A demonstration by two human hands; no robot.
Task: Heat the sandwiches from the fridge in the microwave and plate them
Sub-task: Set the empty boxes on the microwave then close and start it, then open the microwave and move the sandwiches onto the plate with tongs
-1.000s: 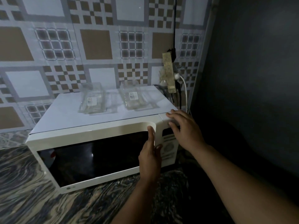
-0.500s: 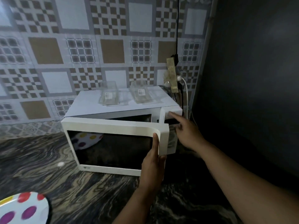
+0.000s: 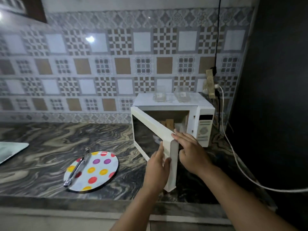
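Observation:
A white microwave [image 3: 204,124] stands at the right end of the counter with its door [image 3: 155,130] swung wide toward me. My left hand [image 3: 157,169] grips the door's free edge from the outer side. My right hand [image 3: 190,152] rests its fingers on the same edge from the inner side. Inside the lit cavity a pale brown sandwich [image 3: 168,123] shows just above the door's top edge; the door hides the rest of the cavity. A white plate with coloured dots [image 3: 95,170] lies on the counter to the left, with metal tongs [image 3: 77,169] across it.
Two clear plastic containers [image 3: 160,96] [image 3: 182,95] sit on the microwave's top. A white cable [image 3: 233,152] trails over the counter's right end beside a dark wall. A grey tray corner [image 3: 10,151] shows at far left. The marbled counter [image 3: 50,139] has a front edge near me.
The door has swung from shut to wide open under my left hand. My right hand left the control panel and came onto the door's edge. My view pulled back, revealing the plate and tongs.

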